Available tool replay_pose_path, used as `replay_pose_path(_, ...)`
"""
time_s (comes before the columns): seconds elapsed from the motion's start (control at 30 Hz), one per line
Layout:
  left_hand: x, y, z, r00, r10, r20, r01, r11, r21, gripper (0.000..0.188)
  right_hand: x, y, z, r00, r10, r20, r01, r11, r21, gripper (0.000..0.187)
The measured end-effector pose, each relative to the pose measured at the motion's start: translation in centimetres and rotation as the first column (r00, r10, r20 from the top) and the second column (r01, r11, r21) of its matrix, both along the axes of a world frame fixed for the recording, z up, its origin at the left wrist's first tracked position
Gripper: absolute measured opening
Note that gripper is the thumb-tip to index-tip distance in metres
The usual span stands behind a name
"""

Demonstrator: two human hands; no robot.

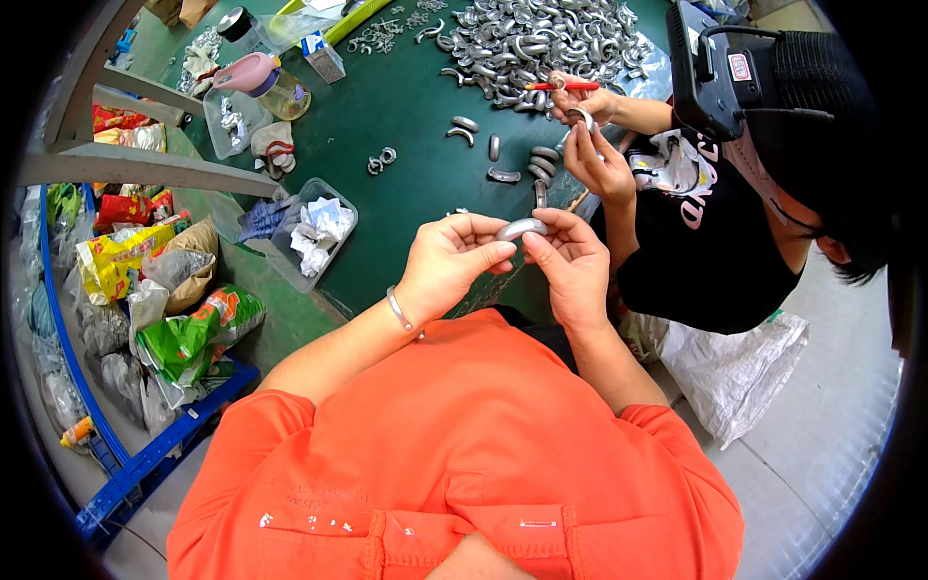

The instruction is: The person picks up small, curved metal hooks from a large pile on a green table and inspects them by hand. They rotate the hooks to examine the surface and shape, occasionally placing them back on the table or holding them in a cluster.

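A curved silver-grey metal piece, shaped like a small arched handle, is held up at the table's near edge. My left hand pinches one end between thumb and fingers, and my right hand pinches the other. Just beyond my right fingers lie several similar grey pieces, some stacked against each other. A few more curved pieces rest loose on the green table. The far part of the table carries a big heap of the same pieces.
At the right, a co-worker's hands hold a red pen-like tool and a curved piece. A clear tub with crumpled paper stands left of my hands. A pink-topped spray bottle and metal frame bars are farther left.
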State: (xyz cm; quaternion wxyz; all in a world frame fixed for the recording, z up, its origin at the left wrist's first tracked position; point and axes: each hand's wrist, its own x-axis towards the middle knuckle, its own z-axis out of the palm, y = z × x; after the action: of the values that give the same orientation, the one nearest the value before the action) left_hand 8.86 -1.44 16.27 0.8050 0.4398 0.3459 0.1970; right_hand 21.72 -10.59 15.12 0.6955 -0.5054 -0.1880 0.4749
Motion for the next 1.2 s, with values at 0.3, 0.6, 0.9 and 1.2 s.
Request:
replay_pose_path(0.3,-0.2,-0.2,-0.9,0.997,0.030,0.064,-0.041,0.983,0.178,0.022,0.0,0.0,-0.3,0.996,0.030,0.085,-0.038,0.995,0.094,0.028)
replay_pose_path(0.6,-0.4,-0.4,-0.8,0.995,0.033,0.093,-0.051,0.978,0.202,0.025,0.1,-0.3,-0.8,0.999,0.041,-0.011,-0.039,0.989,0.145,0.024)
replay_pose_path(0.9,-0.7,0.1,-0.4,0.987,0.072,0.140,-0.103,0.969,0.226,0.030,-0.2,0.2,-0.6,0.997,0.030,0.070,-0.047,0.967,0.252,0.035)
replay_pose_path(1.2,-0.7,0.0,-0.3,0.983,0.091,0.160,-0.128,0.963,0.239,0.026,-0.1,0.1,-0.9,0.999,0.033,0.042,-0.042,0.974,0.222,0.032)
